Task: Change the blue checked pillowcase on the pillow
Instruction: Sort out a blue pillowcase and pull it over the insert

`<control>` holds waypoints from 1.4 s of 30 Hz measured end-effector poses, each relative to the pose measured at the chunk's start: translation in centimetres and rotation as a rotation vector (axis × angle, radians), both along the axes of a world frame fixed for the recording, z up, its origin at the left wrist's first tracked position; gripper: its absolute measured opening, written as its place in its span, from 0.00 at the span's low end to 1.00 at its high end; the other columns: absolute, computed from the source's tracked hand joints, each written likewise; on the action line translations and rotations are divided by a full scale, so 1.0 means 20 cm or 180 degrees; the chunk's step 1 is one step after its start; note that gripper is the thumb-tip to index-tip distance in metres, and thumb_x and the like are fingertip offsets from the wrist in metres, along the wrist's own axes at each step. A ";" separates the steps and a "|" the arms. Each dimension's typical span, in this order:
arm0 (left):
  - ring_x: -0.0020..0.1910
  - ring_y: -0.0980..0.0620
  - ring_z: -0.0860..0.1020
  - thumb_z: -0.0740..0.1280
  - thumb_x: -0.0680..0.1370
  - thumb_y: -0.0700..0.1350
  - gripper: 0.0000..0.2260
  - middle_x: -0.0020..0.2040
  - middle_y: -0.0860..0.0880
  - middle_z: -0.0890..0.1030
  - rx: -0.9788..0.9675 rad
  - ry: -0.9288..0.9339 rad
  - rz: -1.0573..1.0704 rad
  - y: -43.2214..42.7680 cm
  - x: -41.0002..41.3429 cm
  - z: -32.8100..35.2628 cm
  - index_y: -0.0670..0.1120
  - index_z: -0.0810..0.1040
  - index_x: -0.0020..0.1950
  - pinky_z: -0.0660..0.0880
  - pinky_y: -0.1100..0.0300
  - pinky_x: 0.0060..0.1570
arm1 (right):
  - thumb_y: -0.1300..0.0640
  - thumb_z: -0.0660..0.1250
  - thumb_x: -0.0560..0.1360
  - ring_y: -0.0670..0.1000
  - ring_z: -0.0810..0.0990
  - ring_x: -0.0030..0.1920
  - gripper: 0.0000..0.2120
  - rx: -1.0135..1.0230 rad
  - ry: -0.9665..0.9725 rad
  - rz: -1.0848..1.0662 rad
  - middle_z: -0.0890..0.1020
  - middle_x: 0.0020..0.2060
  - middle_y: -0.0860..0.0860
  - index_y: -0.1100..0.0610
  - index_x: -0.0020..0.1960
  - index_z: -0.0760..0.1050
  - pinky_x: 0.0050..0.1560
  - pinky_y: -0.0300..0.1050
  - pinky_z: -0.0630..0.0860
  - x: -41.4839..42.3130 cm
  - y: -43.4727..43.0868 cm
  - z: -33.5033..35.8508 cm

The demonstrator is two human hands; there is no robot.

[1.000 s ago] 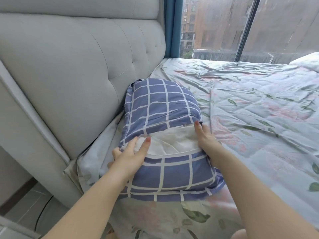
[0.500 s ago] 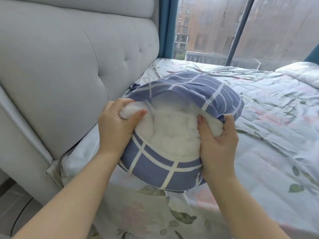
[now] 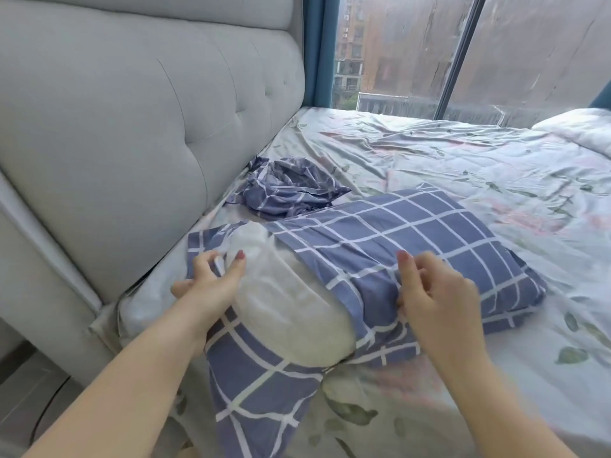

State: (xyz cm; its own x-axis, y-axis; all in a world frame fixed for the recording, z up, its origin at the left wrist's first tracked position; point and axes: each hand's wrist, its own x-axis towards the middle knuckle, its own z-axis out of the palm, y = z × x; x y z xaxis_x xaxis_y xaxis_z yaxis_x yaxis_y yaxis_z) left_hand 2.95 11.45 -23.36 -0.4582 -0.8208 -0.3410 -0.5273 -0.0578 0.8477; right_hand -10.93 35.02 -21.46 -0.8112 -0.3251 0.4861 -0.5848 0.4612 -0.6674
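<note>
The bed point(image 3: 463, 180) was the biggest thing. It had a pale sheet with leaves and pink flowers on it, and it filled the middle and the right. The soft grey headboard point(image 3: 132, 127) stood along the left side. Far away was the big window point(image 3: 529, 44), with a blue curtain point(image 3: 319, 51) at its left edge.

The blue checked pillowcase point(image 3: 413, 239) lay on the bed in the middle, near me. Most of the pillow point(image 3: 291, 302) was inside it. The white near end of the pillow showed through the open mouth of the case. One flap of the case lay on top, to the right. The other flap lay under the pillow and reached toward me.

A second blue checked case point(image 3: 287, 190) lay crumpled farther off, close to the headboard. A white puffy bit of bedding point(image 3: 578, 130) sat at the far right.

My right hand point(image 3: 439, 302) was at the edge of the top flap. Its fingers were curled and bunched the blue cloth, though it looked a little blurry. My left hand point(image 3: 211, 285) was at the left corner of the opening. Its thumb and fingers were bent in a pinch on the edge of the case, right beside the white pillow.
</note>
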 end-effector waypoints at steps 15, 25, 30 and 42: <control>0.54 0.42 0.78 0.55 0.75 0.71 0.33 0.58 0.45 0.80 0.0423 0.1104 0.0791 0.15 -0.09 0.01 0.46 0.72 0.66 0.75 0.44 0.59 | 0.37 0.41 0.79 0.57 0.79 0.36 0.26 0.1865 0.1016 0.0463 0.73 0.31 0.47 0.54 0.42 0.67 0.34 0.47 0.67 -0.15 -0.30 -0.23; 0.33 0.51 0.69 0.61 0.80 0.59 0.21 0.34 0.48 0.73 -0.1700 0.1608 0.0129 -0.18 -0.21 0.25 0.42 0.70 0.39 0.64 0.57 0.32 | 0.49 0.62 0.81 0.53 0.66 0.20 0.19 0.0415 0.1914 -0.0315 0.68 0.22 0.47 0.54 0.34 0.65 0.22 0.39 0.62 0.11 -0.16 0.14; 0.62 0.38 0.71 0.57 0.79 0.63 0.21 0.60 0.40 0.77 -0.1737 -0.0754 -0.0393 -0.30 -0.20 -0.03 0.48 0.78 0.58 0.68 0.50 0.56 | 0.44 0.60 0.80 0.57 0.79 0.39 0.13 0.2056 0.0971 -0.0058 0.80 0.38 0.51 0.53 0.47 0.72 0.35 0.47 0.66 0.07 -0.34 -0.07; 0.44 0.43 0.77 0.56 0.76 0.69 0.26 0.45 0.46 0.77 -0.2046 -0.1281 -0.0906 -0.09 -0.11 -0.11 0.46 0.69 0.48 0.71 0.54 0.38 | 0.29 0.22 0.67 0.47 0.47 0.79 0.42 0.2581 0.0125 0.0905 0.48 0.79 0.42 0.40 0.79 0.40 0.75 0.59 0.43 0.19 -0.29 -0.08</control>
State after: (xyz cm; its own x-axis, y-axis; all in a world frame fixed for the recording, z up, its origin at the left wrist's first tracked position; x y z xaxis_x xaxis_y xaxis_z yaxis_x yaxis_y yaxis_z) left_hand 0.73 9.58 -25.58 -0.6218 -0.7827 -0.0254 -0.7201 0.5587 0.4115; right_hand -7.17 29.14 -23.07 -0.6337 -0.7724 0.0418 -0.7662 0.6193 -0.1717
